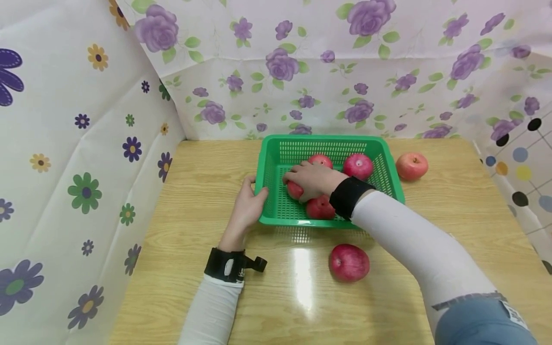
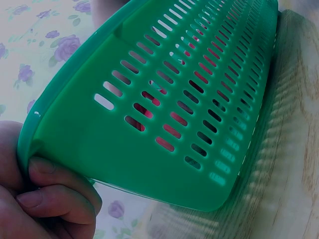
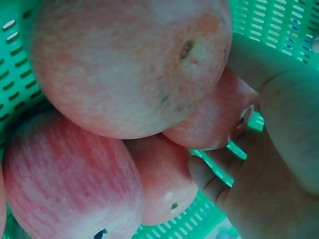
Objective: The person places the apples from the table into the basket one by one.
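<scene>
A green plastic basket (image 1: 269, 191) with slotted walls stands on the table and holds several red apples. My left hand (image 1: 248, 203) grips its left rim, the thumb over the edge; in the left wrist view, curled fingers (image 2: 65, 194) lie against the outer wall. Reaching into the basket, my right hand (image 1: 314, 178) holds a red apple (image 1: 295, 190) near the middle. In the right wrist view that apple (image 3: 214, 117) lies between thumb and fingers. Beside it are another apple (image 1: 321, 207) nearer me and a darker apple (image 1: 358, 166) at the back right.
A dark red apple (image 1: 349, 263) lies on the wooden table (image 1: 189, 201) in front of the basket. Close to the basket's right side sits a paler apple (image 1: 412, 166). Flower-patterned sheets (image 1: 276, 72) hang behind and along the left side.
</scene>
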Motion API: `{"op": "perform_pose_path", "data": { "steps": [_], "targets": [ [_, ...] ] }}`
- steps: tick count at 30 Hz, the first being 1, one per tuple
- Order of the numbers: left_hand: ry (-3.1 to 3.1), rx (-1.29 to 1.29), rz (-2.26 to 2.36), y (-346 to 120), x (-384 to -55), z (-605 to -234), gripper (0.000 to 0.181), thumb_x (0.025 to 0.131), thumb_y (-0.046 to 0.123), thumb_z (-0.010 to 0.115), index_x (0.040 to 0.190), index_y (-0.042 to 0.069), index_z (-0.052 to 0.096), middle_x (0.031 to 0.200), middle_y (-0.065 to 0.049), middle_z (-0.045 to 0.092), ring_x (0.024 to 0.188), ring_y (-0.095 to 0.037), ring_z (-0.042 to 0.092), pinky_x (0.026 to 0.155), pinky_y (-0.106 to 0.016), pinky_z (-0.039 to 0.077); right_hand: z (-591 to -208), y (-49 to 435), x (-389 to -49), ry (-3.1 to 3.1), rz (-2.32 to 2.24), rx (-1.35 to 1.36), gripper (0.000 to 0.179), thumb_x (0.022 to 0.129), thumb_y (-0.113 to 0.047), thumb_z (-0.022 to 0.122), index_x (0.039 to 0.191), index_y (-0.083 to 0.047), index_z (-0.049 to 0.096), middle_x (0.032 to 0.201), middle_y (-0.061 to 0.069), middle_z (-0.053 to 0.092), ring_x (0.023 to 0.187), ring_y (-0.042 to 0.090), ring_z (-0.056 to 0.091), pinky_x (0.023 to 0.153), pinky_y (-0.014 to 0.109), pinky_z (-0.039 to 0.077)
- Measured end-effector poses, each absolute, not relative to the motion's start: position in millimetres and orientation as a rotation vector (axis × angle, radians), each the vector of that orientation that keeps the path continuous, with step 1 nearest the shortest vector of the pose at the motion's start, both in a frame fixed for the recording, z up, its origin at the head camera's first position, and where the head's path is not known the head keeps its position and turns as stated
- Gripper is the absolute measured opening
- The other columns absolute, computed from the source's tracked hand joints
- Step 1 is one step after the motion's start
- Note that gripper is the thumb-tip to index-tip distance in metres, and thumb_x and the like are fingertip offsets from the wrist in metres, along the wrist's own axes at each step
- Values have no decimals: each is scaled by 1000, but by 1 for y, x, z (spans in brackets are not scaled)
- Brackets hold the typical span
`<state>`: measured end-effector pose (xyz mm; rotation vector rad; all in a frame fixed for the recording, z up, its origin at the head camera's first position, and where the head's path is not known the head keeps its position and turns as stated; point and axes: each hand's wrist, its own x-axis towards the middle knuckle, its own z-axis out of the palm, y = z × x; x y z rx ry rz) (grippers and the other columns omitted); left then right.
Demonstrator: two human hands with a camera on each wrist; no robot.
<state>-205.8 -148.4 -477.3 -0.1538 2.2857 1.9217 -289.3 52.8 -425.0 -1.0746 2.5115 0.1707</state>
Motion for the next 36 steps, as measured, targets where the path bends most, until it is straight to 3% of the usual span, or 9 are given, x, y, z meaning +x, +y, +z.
{"op": "perform_pose_path", "data": {
  "steps": [17, 29, 36],
  "targets": [
    [2285, -157, 1925, -146, -205, -476, 38, 103, 21, 49, 138, 11, 39, 102, -31, 66, 88, -40, 71, 71, -46, 60, -420, 61, -288, 2527, 48, -1079, 80, 82, -32, 81, 151, -25, 42, 148, 8, 44, 138, 35, 35, 106, 57, 37],
    [2267, -154, 1928, -146, -205, -476, 40, 103, 20, 49, 140, 9, 37, 103, -32, 66, 88, -42, 70, 72, -47, 60, -414, 67, -288, 2525, -14, -1071, 74, 86, -36, 75, 151, -24, 42, 149, 12, 42, 139, 36, 35, 109, 57, 34],
    [2227, -177, 1975, -146, -205, -476, 39, 102, 19, 50, 139, 11, 38, 107, -31, 66, 91, -43, 69, 75, -51, 58, -404, 84, -289, 2539, -188, -1084, 63, 90, -42, 70, 146, -22, 49, 146, 8, 48, 136, 28, 41, 111, 48, 35]
  ]
}}
